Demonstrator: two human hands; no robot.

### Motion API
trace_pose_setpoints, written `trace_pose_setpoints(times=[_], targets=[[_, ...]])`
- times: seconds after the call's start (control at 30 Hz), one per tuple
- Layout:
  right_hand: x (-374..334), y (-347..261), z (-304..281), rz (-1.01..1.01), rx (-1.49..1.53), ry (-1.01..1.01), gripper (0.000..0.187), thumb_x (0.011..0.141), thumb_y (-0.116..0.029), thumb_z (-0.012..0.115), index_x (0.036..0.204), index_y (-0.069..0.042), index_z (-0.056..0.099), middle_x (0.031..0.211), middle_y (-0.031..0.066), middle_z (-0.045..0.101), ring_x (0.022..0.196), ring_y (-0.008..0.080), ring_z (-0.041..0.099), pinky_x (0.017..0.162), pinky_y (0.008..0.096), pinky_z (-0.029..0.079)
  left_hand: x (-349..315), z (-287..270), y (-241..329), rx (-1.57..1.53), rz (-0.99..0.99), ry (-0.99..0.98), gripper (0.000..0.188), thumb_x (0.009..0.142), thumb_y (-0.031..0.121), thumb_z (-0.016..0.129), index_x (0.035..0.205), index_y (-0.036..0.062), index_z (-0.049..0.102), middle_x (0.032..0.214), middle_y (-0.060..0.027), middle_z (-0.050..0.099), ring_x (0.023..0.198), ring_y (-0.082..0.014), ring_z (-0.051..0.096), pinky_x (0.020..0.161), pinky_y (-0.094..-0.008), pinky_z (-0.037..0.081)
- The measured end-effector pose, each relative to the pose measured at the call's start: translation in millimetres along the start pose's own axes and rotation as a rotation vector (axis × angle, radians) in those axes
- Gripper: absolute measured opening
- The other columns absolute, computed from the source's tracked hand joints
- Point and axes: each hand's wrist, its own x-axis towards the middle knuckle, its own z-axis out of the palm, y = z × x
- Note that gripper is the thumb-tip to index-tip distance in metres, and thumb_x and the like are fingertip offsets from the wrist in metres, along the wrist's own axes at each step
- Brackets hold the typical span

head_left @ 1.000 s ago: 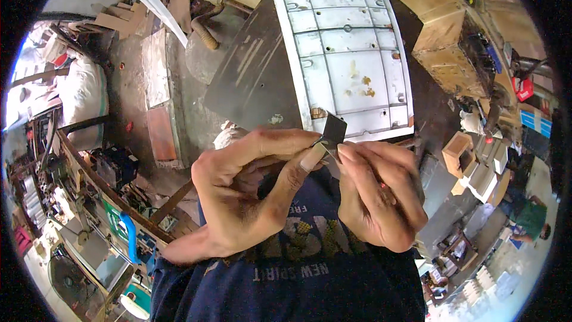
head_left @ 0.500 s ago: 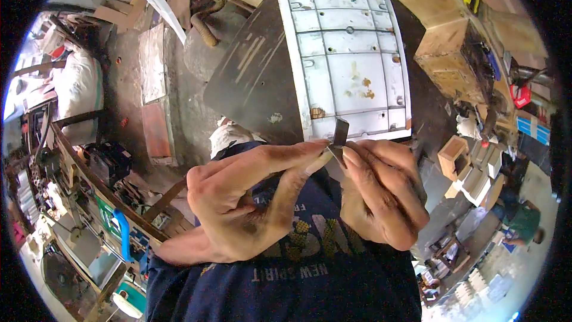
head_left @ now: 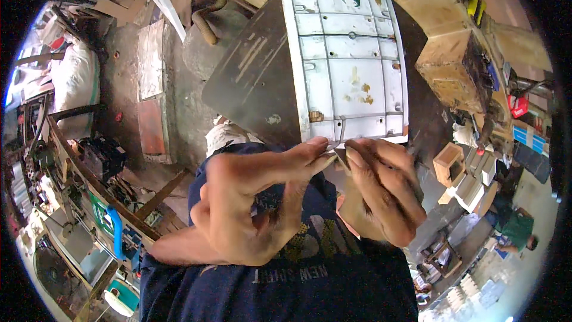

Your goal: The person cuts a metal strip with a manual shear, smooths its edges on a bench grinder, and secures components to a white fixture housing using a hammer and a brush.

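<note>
Close in front of my chest, both hands meet at a small thin dark strip (head_left: 342, 154) that looks bent. Its upper end stands up edge-on between the fingertips, and its material is unclear. My left hand (head_left: 250, 203) pinches it from the left with thumb and forefinger, the other fingers curled. From the right, my right hand (head_left: 384, 188) grips it between thumb and fingers. Just beyond the fingertips lies a white panel (head_left: 345, 71) marked with a grid of dark lines, small holes and brown stains.
A dark board (head_left: 247, 77) lies left of the panel. Beyond it are a ribbed hose (head_left: 205, 27) and floor planks (head_left: 154, 83). A wooden box (head_left: 456, 71) stands right. Cluttered shelving (head_left: 77, 161) lines the left; a person in green (head_left: 517, 229) is far right.
The strip's upper end has turned from showing its broad dark face to showing its thin edge. My left hand has tilted and shifted slightly; both hands still pinch it.
</note>
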Motion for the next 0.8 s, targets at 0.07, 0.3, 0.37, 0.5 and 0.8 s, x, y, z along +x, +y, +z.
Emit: trace_pose_setpoints(times=[0.07, 0.3, 0.37, 0.5, 0.8], targets=[[1, 0, 2, 0.005, 0.017, -0.003, 0.026, 0.066, 0.008, 0.081, 0.091, 0.004, 0.074, 0.078, 0.0128, 0.071, 0.072, 0.0237, 0.068, 0.06, 0.0318, 0.057, -4, 1, -3, -0.153, -0.035, 0.026, 0.015, 0.074, -0.02, 0.062, 0.081, -0.0072, 0.065, 0.1, -0.0229, 0.071, 0.092, -0.024, 0.072, 0.076, -0.0264, 0.057], [-5, 0, 2, 0.034, 0.013, 0.001, 0.024, 0.067, 0.007, 0.08, 0.09, 0.003, 0.074, 0.08, 0.0127, 0.072, 0.074, 0.0237, 0.07, 0.062, 0.0329, 0.058, 5, -7, -7, -0.269, 0.142, -0.174, 0.017, 0.08, -0.021, 0.057, 0.07, -0.0111, 0.047, 0.108, -0.0392, 0.062, 0.111, -0.0369, 0.063, 0.091, -0.0344, 0.054], [-6, 0, 2, 0.042, 0.003, 0.005, 0.023, 0.067, 0.006, 0.08, 0.089, 0.003, 0.074, 0.08, 0.0129, 0.072, 0.074, 0.0236, 0.071, 0.062, 0.0326, 0.058, 5, -8, -7, -0.152, 0.188, -0.17, 0.017, 0.08, -0.02, 0.06, 0.074, -0.011, 0.047, 0.105, -0.0386, 0.063, 0.105, -0.0359, 0.066, 0.087, -0.0336, 0.056], [-13, -2, 12, 0.052, -0.015, 0.121, 0.02, 0.069, 0.004, 0.08, 0.088, 0.003, 0.074, 0.078, 0.0128, 0.072, 0.069, 0.0232, 0.071, 0.059, 0.0314, 0.058, -2, 5, -10, -0.036, 0.257, -0.014, 0.025, 0.079, -0.016, 0.069, 0.084, -0.0099, 0.044, 0.097, -0.0368, 0.066, 0.095, -0.0344, 0.07, 0.079, -0.0317, 0.058], [-10, -3, 10, 0.057, -0.018, 0.078, 0.019, 0.069, 0.004, 0.08, 0.087, 0.002, 0.075, 0.078, 0.0122, 0.073, 0.067, 0.0221, 0.071, 0.056, 0.0304, 0.057, -4, 9, -14, -0.145, 0.257, 0.075, 0.025, 0.079, -0.017, 0.067, 0.086, -0.0094, 0.045, 0.097, -0.0365, 0.066, 0.095, -0.0334, 0.071, 0.077, -0.0298, 0.059]])
